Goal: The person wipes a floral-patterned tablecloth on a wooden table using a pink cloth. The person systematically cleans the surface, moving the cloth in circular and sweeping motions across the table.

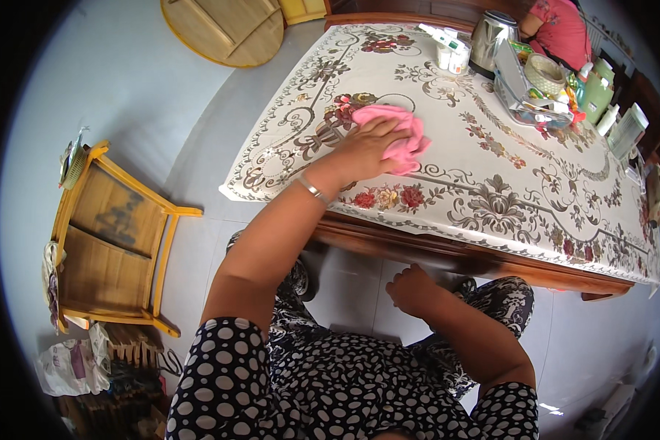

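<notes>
The pink cloth point(396, 136) lies on the patterned tablecloth point(491, 198), near the table's front-left corner. My left hand point(367, 150) presses flat on it, fingers spread. My right hand point(412, 288) hangs loosely curled below the table edge point(447, 253), holding nothing.

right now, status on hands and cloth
Left hand flat on pink cloth, pressed to the tablecloth. Right hand loosely closed, empty, below the table edge. Kettle and clutter at the far end, apart from the cloth.
</notes>
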`<state>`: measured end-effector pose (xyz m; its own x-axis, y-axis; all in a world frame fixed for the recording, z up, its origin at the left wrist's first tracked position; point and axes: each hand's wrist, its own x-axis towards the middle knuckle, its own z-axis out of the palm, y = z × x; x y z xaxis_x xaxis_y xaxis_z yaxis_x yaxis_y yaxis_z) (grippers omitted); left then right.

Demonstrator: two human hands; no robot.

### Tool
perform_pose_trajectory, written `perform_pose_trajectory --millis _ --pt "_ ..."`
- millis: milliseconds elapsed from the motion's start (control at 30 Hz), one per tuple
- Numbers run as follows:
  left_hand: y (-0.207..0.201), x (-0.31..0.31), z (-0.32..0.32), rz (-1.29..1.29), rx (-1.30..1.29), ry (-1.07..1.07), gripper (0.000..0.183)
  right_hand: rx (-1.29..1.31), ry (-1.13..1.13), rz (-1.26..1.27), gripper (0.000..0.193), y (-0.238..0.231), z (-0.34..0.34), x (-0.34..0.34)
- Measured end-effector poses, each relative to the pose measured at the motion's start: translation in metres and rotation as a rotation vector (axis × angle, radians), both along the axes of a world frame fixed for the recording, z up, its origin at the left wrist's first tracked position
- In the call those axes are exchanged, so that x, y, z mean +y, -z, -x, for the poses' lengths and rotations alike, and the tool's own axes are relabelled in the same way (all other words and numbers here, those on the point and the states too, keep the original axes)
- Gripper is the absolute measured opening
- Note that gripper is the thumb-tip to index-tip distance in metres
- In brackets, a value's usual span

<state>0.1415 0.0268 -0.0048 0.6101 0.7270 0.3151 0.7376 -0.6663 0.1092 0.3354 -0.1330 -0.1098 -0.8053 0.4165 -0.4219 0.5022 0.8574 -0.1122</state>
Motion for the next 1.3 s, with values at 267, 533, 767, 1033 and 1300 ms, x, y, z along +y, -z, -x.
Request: perform_pose_trajectory --millis 267,533,767,1033,1300 --pt "0.005 0.082 -0.05 0.03 0.107 -0.213 0.061 0.084 0.011 -0.002 0.025 0.013 0.01 0.017" --pt "0.002 0.146 0.013 0.143 0.139 -0.532 0.077 0.134 0.07 -0.012 0.027 -0.001 0.016 0.036" --pt "0.011 0.172 0.091 0.18 0.095 -0.764 0.078 0.085 0.064 0.031 0.024 -0.007 0.017 0.037" --pt "0.018 0.127 0.184 0.071 0.106 -0.845 0.069 0.077 0.038 0.047 0.027 -0.009 0.018 0.039" --pt "0.017 0.029 0.219 -0.056 0.032 -0.625 0.059 0.005 0.039 0.005 0.032 -0.002 0.018 0.04"
